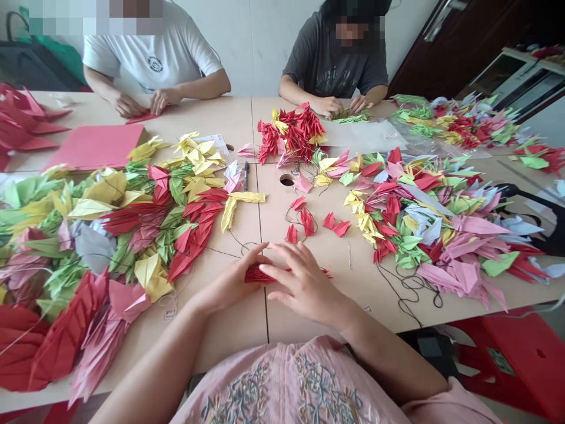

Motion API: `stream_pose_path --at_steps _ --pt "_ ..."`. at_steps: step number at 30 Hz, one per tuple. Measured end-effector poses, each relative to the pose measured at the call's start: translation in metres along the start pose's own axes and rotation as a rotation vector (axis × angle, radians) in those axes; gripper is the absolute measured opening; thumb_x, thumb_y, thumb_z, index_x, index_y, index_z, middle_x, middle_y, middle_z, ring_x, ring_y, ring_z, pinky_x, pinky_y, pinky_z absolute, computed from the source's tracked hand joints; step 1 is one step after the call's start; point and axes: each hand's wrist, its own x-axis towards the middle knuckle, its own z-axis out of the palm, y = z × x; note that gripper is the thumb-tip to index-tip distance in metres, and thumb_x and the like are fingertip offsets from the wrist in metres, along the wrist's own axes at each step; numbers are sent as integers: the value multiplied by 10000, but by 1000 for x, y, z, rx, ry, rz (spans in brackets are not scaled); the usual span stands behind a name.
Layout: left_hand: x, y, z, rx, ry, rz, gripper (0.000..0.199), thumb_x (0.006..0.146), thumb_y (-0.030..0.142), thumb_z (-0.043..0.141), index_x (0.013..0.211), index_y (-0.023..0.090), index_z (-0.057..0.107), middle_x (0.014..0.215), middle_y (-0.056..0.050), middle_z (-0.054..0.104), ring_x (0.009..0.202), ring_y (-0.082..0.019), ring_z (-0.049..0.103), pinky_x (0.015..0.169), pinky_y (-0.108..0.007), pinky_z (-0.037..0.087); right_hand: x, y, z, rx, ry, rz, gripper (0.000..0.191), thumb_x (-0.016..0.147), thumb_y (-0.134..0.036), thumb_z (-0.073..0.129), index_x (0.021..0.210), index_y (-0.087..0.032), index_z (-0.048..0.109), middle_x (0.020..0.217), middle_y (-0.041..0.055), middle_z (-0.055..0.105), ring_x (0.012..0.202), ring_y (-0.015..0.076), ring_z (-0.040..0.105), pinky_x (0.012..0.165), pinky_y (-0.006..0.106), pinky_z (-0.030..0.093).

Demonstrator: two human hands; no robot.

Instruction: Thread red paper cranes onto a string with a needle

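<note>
A row of red folded paper cranes (pixel 259 273) lies at the table's front middle, partly hidden under my hands. My left hand (pixel 232 281) curls around its left end, thumb and fingers closed on it. My right hand (pixel 304 282) rests over the row from the other side, with its fingers stretched out and a little apart. A few red paper tips show past its far edge. Just beyond my hands lie loose red cranes (pixel 308 222) with a dark cord, and a yellow folded paper strip (pixel 242 198).
Heaps of colourful strung cranes cover the left (pixel 128 235) and right (pixel 424 218) of the table. A red crane bunch (pixel 293 132) sits at the back middle, near a cable hole (pixel 286 180). Two people fold paper opposite. A red stool (pixel 521 353) stands at right.
</note>
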Motion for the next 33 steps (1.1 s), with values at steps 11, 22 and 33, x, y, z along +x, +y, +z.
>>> stream_pose_path --at_steps 11,22,33 --pt "-6 11 -3 402 128 -60 312 821 244 646 1131 235 667 1055 -101 603 1013 -297 568 916 -486 477 -48 34 5 32 -70 178 686 815 -392 725 1400 -210 417 1311 160 560 1172 315 572 946 520 534" --pt "-1 44 16 429 18 -74 268 783 48 514 978 218 580 894 -45 670 872 -226 598 743 -321 456 -22 16 23 124 -141 137 345 872 -406 651 1150 -203 620 971 72 698 840 269 697 715 383 602" --pt "41 69 -10 163 -18 -70 315 689 119 627 945 229 483 777 37 547 669 -137 483 588 -243 350 0 23 -12 579 -186 284 292 987 -422 408 1058 -203 588 862 40 680 720 182 605 626 271 444"
